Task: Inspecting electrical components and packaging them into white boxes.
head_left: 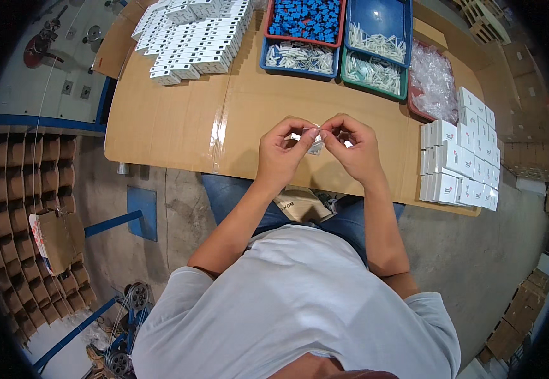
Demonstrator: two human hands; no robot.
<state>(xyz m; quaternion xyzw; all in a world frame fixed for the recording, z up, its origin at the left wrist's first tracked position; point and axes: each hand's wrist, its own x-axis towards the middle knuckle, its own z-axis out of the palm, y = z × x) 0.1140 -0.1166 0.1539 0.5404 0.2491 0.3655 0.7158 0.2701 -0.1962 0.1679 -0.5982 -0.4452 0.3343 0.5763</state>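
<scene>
Over the near edge of the cardboard-covered table (224, 148), my left hand (282, 151) and my right hand (356, 153) meet fingertip to fingertip. Each is closed in a pinch, thumb against forefinger, at the top of a small clear plastic bag (315, 149). The bag hangs between the thumbs, and its contents are too small to make out. Both forearms come up from below, with the elbows bent.
Beyond my hands stand a red tray of blue plastic parts (306, 19), blue and green trays of small white pieces (375, 72), and a red tray of clear plastic bags (432, 76). White boxes are stacked at the far left (198, 44) and right (464, 158).
</scene>
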